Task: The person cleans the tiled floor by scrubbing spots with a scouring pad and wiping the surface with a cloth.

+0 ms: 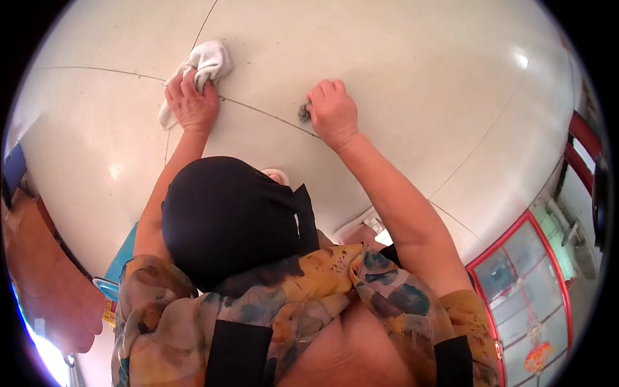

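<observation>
My left hand (pixel 192 105) presses a crumpled white cloth (pixel 210 59) against the pale tiled floor (pixel 412 71), fingers curled into the fabric. Part of the cloth trails out along the wrist side of that hand. To the right, my right hand (pixel 333 113) is closed in a fist on a dark grey clump that looks like a steel wool scrubber (pixel 304 114). Only the scrubber's left end shows; my fingers hide the rest. It is at the floor, to the right of a dark tile joint.
Small dark specks dot the floor around my hands. A red-framed glass door panel (pixel 525 290) stands at lower right, and a brown piece of furniture (pixel 51 277) at lower left. My shod feet show below, beside a black rounded shape (pixel 225 216).
</observation>
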The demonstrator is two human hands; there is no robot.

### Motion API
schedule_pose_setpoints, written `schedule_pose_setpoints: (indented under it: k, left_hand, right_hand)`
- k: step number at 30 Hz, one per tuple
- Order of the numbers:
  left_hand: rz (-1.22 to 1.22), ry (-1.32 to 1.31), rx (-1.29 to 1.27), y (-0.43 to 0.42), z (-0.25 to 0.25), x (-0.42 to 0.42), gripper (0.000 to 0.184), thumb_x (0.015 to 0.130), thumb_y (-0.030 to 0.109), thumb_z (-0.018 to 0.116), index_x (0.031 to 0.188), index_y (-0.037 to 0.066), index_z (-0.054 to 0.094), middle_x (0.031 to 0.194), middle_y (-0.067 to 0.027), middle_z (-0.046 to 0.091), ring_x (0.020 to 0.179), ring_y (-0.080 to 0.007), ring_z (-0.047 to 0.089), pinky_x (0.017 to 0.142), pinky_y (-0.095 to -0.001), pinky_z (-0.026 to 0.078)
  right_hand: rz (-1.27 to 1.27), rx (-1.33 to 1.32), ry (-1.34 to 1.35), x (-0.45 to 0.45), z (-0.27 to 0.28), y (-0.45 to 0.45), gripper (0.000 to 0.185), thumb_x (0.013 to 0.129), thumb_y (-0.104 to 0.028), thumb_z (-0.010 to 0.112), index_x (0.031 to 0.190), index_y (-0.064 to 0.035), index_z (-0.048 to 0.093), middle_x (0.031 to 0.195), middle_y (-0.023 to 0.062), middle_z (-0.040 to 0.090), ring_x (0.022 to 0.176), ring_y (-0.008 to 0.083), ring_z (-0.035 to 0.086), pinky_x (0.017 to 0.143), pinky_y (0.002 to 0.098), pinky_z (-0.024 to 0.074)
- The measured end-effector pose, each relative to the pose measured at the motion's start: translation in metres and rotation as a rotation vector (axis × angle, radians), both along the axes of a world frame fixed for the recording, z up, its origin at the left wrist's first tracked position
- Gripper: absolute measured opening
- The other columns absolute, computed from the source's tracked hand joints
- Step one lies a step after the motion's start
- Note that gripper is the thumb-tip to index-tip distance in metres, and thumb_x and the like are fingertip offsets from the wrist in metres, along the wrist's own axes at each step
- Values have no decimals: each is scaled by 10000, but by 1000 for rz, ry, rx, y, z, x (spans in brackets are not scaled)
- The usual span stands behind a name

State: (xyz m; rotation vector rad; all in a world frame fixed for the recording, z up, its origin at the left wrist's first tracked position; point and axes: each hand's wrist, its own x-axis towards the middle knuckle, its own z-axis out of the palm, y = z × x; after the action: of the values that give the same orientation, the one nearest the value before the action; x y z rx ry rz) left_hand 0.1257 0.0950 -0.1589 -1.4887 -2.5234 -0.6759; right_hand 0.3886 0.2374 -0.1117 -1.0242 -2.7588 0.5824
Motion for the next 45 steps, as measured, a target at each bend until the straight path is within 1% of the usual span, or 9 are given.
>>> schedule_pose_setpoints:
  k: [2,4,9,15,19,26,33,40,45]
  left_hand:
    - [-11,-7,6,5,-2,-2,359,770,194,635,1092,104,507,1055,-146,533,1033,-339,481,913,-464,368]
    - [-28,-13,7,3,1,0,358,770,199,638,1090,103,507,1054,-147,535,1037,-339,480,917,-464,365]
    - [8,29,12,5,1,2,356,772,202,640,1091,133,498,1040,-106,540,1016,-309,489,911,-449,371]
    - [-3,35,20,3,1,3,349,776,213,639,1086,137,497,1038,-94,544,1012,-304,492,911,-444,373]
    - [-5,36,22,8,0,-1,345,775,217,641,1077,136,496,1040,-80,539,1010,-301,490,908,-442,375]
    - [-5,8,-10,4,-3,0,374,777,203,630,1114,112,494,1071,-126,532,1050,-325,472,923,-461,367]
    - [19,-5,5,7,-4,-1,353,780,211,627,1096,106,509,1082,-134,531,1053,-335,473,928,-461,363]
    - [-6,1,-1,6,-3,0,357,778,206,630,1099,103,510,1089,-147,529,1060,-346,471,932,-466,361]
    - [20,44,6,4,-4,1,399,753,199,657,1105,122,486,1057,-127,521,1022,-334,479,901,-461,373]
  right_hand:
    - [54,161,-17,20,-16,23,176,651,-163,666,776,-92,567,843,83,542,837,283,529,672,400,488]
    - [-372,93,-156,33,1,83,133,681,-160,643,749,-77,563,832,94,548,826,293,533,666,412,488]
    - [28,215,-70,9,-27,30,110,738,-172,571,711,-66,557,779,104,548,802,298,533,692,403,483]
    - [-371,58,-301,37,3,83,83,731,-169,628,731,-131,555,796,80,532,828,287,543,578,412,487]
    - [27,147,-149,11,-3,20,44,759,-141,566,720,-121,571,786,82,545,738,285,552,472,408,489]
    - [-217,305,-276,20,-8,84,27,744,-130,542,735,-148,559,787,82,521,788,287,538,526,401,500]
    - [283,9,-94,42,-7,-4,53,719,-86,546,747,-131,540,836,81,497,827,276,527,537,375,496]
    - [2,194,34,19,-16,50,38,740,-88,547,766,-113,557,853,88,496,833,295,500,623,406,475]
    - [185,-267,-82,105,6,-41,72,703,-46,573,736,-106,552,899,82,513,873,288,503,662,399,469]
